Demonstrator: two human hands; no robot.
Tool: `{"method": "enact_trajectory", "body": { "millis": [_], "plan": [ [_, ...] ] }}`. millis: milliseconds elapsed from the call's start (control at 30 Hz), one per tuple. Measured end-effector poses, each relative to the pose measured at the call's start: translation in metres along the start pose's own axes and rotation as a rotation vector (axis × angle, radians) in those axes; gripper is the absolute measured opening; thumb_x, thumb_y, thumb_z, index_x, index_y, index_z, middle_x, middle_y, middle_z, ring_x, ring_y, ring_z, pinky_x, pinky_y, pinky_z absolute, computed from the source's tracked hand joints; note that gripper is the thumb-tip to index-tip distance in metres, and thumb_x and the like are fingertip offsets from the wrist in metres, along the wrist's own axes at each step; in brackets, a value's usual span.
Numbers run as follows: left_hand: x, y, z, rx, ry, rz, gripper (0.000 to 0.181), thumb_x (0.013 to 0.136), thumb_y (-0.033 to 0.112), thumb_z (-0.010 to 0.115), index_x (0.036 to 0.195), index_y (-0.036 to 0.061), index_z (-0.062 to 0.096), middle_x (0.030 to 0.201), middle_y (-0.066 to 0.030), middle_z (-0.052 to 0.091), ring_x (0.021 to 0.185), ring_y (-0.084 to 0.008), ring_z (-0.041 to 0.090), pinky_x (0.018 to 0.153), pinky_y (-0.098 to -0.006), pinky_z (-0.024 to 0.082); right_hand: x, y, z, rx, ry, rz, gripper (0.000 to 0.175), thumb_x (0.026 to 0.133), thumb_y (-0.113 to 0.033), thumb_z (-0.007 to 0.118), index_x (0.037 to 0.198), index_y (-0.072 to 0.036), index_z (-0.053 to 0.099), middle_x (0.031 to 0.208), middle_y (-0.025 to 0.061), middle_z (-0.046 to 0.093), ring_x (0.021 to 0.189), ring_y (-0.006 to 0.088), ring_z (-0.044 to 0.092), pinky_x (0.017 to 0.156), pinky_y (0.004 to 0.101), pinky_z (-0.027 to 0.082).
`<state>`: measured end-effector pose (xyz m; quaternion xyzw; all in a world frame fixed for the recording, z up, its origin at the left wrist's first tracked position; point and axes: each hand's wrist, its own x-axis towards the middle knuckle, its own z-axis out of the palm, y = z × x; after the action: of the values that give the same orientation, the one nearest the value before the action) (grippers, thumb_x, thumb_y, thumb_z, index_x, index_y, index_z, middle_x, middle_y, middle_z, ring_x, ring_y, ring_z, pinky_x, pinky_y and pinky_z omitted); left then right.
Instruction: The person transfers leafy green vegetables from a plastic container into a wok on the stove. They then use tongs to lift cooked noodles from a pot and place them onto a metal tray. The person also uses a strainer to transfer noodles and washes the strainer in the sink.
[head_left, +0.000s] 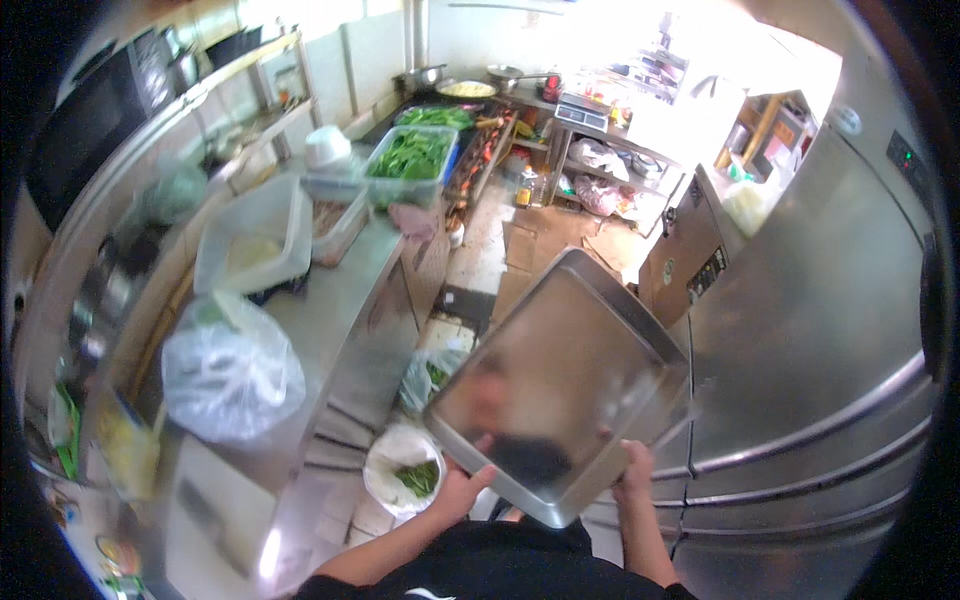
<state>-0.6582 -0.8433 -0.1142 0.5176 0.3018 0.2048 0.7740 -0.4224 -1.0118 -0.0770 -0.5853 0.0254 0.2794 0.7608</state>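
Note:
Both hands hold a large rectangular metal tray (555, 360) in front of my body, tilted, its inside showing blurred reflections. My left hand (469, 480) grips its near left rim, thumb over the edge. On the near right side, my right hand (634, 465) has hold of the rim, the fingers partly hidden beneath. Below and left of the tray stands a white bucket (382, 469) with green leaves inside. A plastic bag (420, 382) with greens lies on the floor just behind that bucket.
Along the left runs a steel counter (330, 300) with a plastic bag (232, 375), a cutting board (202, 517) bearing a knife, and tubs of leafy greens (412, 157). Steel refrigerator doors (810, 300) stand close on the right. Cardboard (525, 240) covers floor ahead.

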Motion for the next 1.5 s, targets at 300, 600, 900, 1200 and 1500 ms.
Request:
{"method": "enact_trajectory", "body": {
  "millis": [300, 600, 900, 1200, 1500],
  "plan": [
    [0.329, 0.12, 0.054, 0.203, -0.45, -0.111, 0.072, 0.089, 0.037, 0.059, 0.146, 0.0063, 0.029, 0.144, -0.0141, 0.038, 0.132, -0.0236, 0.038, 0.105, -0.0367, 0.033, 0.252, -0.122, -0.04, -0.039, -0.031, -0.136, 0.051, 0.066, -0.006, 0.051, 0.115, 0.01, 0.053, 0.092, 0.0189, 0.065, 0.082, 0.03, 0.065, 0.074, 0.0386, 0.054],
    [0.494, 0.169, 0.114, -0.228, 0.099, 0.145, 0.048, 0.072, 0.014, 0.06, 0.117, 0.001, 0.051, 0.105, -0.0121, 0.06, 0.101, -0.0236, 0.058, 0.09, -0.0369, 0.046, 0.54, -0.273, 0.166, -0.516, -0.394, -0.135, 0.049, 0.08, -0.028, 0.069, 0.117, 0.002, 0.054, 0.1, 0.0071, 0.063, 0.088, 0.0174, 0.059, 0.079, 0.0317, 0.048],
    [0.694, 0.259, 0.053, -0.53, 0.49, 0.665, 0.064, 0.074, 0.02, 0.056, 0.131, -0.0061, 0.044, 0.117, -0.0213, 0.057, 0.102, -0.0262, 0.06, 0.083, -0.0329, 0.052, 0.858, -0.317, 0.397, -1.048, -0.616, -0.53, 0.046, 0.092, -0.042, 0.058, 0.106, 0.001, 0.057, 0.073, 0.015, 0.062, 0.071, 0.0253, 0.063, 0.069, 0.0361, 0.049],
    [0.87, 0.377, -0.008, -0.207, 0.783, 0.997, 0.065, 0.085, 0.022, 0.045, 0.143, -0.0025, 0.029, 0.134, -0.0197, 0.048, 0.125, -0.0284, 0.045, 0.109, -0.0377, 0.033, 1.139, -0.381, 0.642, -1.702, -0.63, -0.898, 0.068, 0.087, -0.064, 0.047, 0.101, 0.002, 0.053, 0.085, 0.0257, 0.066, 0.082, 0.0419, 0.065, 0.07, 0.0507, 0.052],
    [1.024, 0.414, 0.022, -0.422, 1.599, 0.761, 0.041, 0.089, 0.022, 0.047, 0.12, -0.0034, 0.044, 0.109, -0.0128, 0.053, 0.098, -0.0223, 0.051, 0.085, -0.0323, 0.04, 1.434, -0.327, 0.992, -2.079, -0.818, -1.153, 0.073, 0.069, -0.063, 0.071, 0.105, 0.0, 0.059, 0.092, 0.0152, 0.069, 0.085, 0.0318, 0.069, 0.073, 0.0412, 0.056]
  ]
}}
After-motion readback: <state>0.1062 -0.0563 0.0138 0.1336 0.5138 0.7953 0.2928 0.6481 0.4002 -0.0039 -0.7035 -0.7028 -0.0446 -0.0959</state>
